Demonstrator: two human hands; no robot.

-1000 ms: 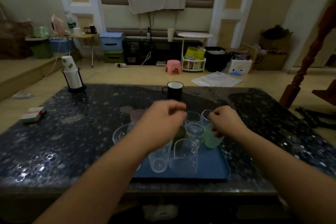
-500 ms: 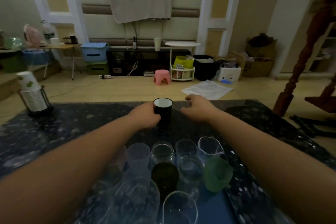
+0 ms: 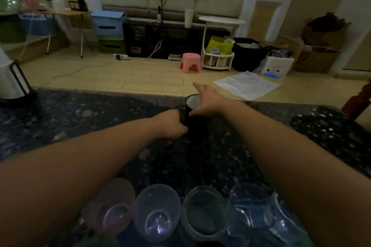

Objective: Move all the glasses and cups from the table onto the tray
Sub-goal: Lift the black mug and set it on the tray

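A black mug (image 3: 193, 114) with a white inside stands near the far edge of the dark speckled table (image 3: 100, 118). My left hand (image 3: 172, 124) is closed around its handle on the left side. My right hand (image 3: 207, 100) rests over the mug's rim and right side, fingers spread, forefinger pointing away. At the bottom edge a blue tray (image 3: 285, 224) holds a row of glasses: a pinkish cup (image 3: 114, 208), a clear cup (image 3: 157, 212), a clear glass (image 3: 204, 210) and another clear glass (image 3: 251, 202). My forearms hide parts of the tray.
A holder with stacked paper cups (image 3: 11, 80) stands at the table's far left. Beyond the table lie the floor, a pink stool (image 3: 191, 62), a white sheet (image 3: 247, 85), storage boxes and a wooden post (image 3: 359, 102) at the right.
The view has moved forward and down toward the mug. My left hand has closed on the mug's handle, and my right hand has moved from the table beside the mug onto its rim.
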